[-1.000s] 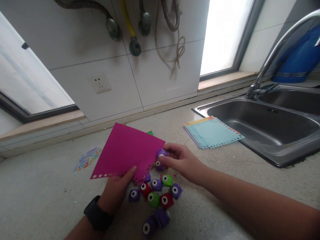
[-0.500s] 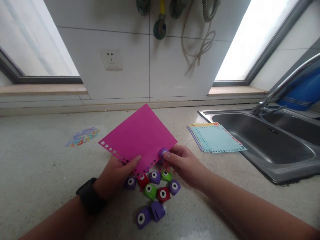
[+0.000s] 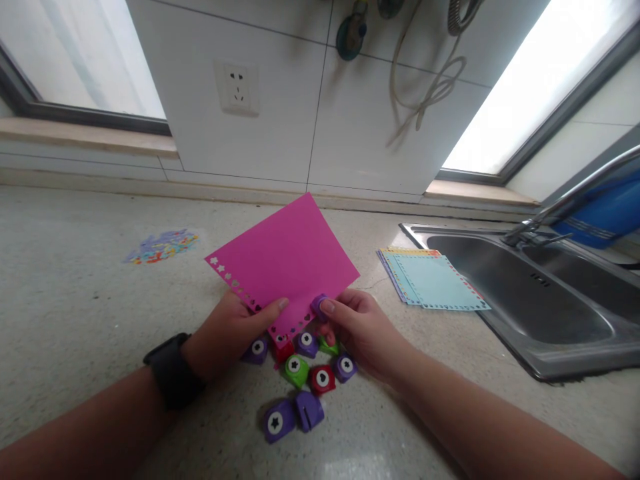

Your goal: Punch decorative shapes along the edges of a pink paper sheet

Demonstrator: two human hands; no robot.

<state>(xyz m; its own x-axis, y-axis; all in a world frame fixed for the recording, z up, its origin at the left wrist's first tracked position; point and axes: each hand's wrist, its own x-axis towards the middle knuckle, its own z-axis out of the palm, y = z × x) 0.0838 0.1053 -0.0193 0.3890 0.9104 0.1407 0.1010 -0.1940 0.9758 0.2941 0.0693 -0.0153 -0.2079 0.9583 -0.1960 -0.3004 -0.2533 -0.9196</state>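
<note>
My left hand point(image 3: 235, 330) pinches the lower edge of a magenta paper sheet point(image 3: 285, 260) held above the counter; shapes are punched along two of its edges. My right hand point(image 3: 357, 327) grips a small purple paper punch point(image 3: 319, 306) clamped on the sheet's lower right edge, thumb on top. Below both hands several small purple, green and red punches point(image 3: 300, 377) lie in a cluster on the speckled counter point(image 3: 75, 313).
A stack of pastel sheets point(image 3: 430, 280) with punched borders lies right of the hands, beside a steel sink point(image 3: 530, 300) with a tap point(image 3: 565, 207). A pile of coloured punched-out bits point(image 3: 160, 245) lies at the left. A tiled wall with a socket point(image 3: 236, 87) stands behind.
The sheet has turned in my left hand and the purple punch sits further along its lower edge. The camera has swung left and down.
</note>
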